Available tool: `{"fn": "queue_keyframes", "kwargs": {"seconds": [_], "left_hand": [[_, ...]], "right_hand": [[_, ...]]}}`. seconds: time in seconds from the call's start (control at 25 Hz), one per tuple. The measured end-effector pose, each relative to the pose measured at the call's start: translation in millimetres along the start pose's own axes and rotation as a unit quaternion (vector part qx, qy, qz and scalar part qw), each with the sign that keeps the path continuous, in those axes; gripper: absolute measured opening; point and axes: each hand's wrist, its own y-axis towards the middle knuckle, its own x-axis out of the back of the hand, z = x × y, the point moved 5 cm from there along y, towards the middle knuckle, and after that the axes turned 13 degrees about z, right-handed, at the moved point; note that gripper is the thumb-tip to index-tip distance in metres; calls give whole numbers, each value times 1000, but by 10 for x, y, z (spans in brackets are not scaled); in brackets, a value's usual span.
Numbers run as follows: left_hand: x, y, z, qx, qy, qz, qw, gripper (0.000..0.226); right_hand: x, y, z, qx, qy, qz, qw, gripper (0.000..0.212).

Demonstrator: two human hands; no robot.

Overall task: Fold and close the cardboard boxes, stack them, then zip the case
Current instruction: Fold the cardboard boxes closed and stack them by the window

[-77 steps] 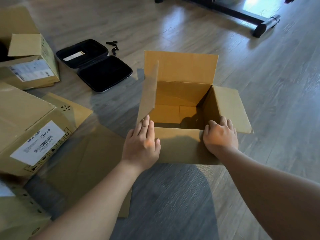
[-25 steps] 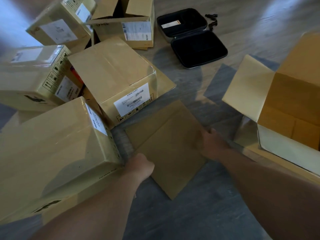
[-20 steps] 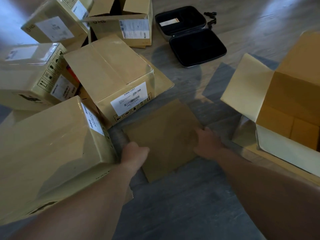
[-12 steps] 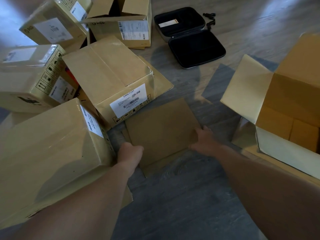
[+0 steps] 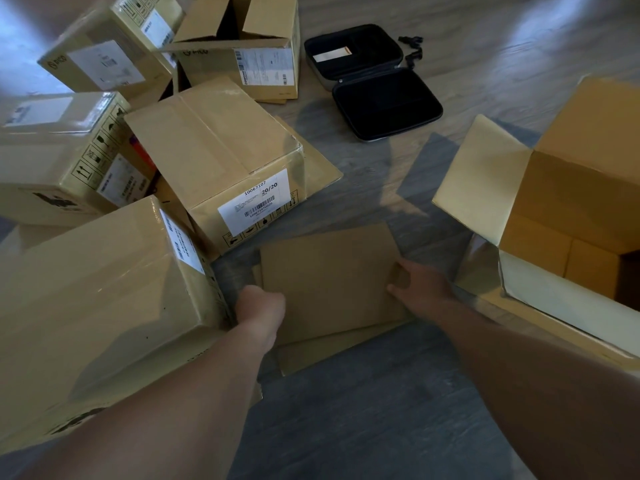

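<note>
A flattened cardboard box [image 5: 329, 282] lies on the wooden floor in front of me. My left hand [image 5: 259, 304] grips its left edge with curled fingers. My right hand [image 5: 420, 289] holds its right edge, thumb on top. An open cardboard box [image 5: 568, 216] with its flaps up stands at the right. A black case [image 5: 374, 84] lies unzipped and open flat at the back.
Several closed, labelled cardboard boxes crowd the left: one [image 5: 90, 306] right beside my left arm, another [image 5: 221, 157] just behind the flat box. A box with open flaps [image 5: 249, 46] stands at the back. Small black clips [image 5: 412, 50] lie by the case.
I turned from the open box to the flat cardboard on the floor. Both hands took hold of its edges and have drawn it slightly nearer and raised its top layer.
</note>
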Motion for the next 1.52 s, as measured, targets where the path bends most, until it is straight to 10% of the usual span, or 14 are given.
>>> {"fn": "queue_keyframes", "kwargs": {"seconds": [0.36, 0.68, 1.24, 1.52], "left_hand": [[-43, -302, -538, -114, -16, 79, 990, 53], [470, -565, -1106, -196, 91, -111, 970, 32], [632, -1452, -2542, -329, 81, -167, 926, 11], [-224, -1731, -2908, -411, 203, -96, 884, 22]], "right_hand": [[294, -326, 90, 81, 39, -44, 995, 79], [671, -671, 672, 96, -12, -167, 981, 56], [1692, -1374, 625, 200, 106, -262, 938, 39], [2036, -1478, -33, 117, 124, -314, 934, 33]]}}
